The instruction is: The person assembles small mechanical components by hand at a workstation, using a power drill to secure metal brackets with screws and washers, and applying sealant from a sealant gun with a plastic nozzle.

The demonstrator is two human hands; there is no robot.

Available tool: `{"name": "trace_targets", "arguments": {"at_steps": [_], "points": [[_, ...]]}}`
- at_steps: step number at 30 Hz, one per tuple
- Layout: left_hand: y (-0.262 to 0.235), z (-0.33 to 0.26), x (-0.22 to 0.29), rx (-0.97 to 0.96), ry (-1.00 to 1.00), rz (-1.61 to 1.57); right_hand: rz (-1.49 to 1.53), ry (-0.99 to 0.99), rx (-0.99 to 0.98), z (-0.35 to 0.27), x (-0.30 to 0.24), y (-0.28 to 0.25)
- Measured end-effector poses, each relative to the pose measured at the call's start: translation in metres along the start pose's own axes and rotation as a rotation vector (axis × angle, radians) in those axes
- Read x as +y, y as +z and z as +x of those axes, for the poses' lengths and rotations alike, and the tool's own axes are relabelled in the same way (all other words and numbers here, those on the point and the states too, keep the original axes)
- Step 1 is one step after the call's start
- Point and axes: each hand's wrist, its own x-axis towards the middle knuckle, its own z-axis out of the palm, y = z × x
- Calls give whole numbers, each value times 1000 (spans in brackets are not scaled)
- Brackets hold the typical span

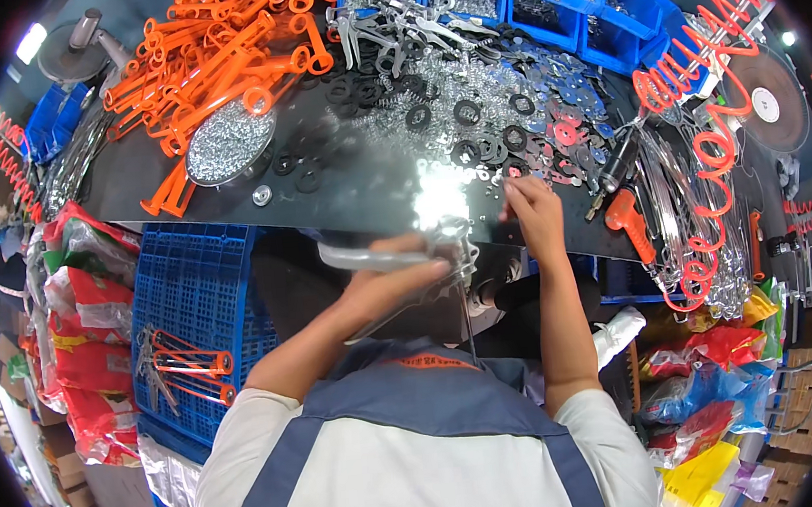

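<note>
My left hand is closed around a silver caulking gun handle, blurred by motion, just off the table's near edge. A bright metal part shows at the handle's right end, with a thin rod below it. My right hand is over the table edge to the right, thumb and fingers pinched together. Whatever lies between those fingertips is too small to make out. Small white and red pieces lie by the fingertips. Black washers and loose metal springs spread farther back.
Orange caulking gun frames heap at the far left behind a bowl of small metal parts. Blue bins line the back. Rightward lie a power screwdriver, an orange air tool and a red coiled hose. A blue crate stands left.
</note>
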Motion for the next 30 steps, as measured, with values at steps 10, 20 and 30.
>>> {"name": "trace_targets", "arguments": {"at_steps": [10, 20, 30], "points": [[20, 13, -4, -163, 212, 23, -246, -875, -257, -35, -57, -23], [16, 16, -5, -155, 376, 223, 550, -154, -346, -56, -34, -9], [6, 18, -47, -239, 597, 485, 594, 238, -564, -85, -17, -1]]}}
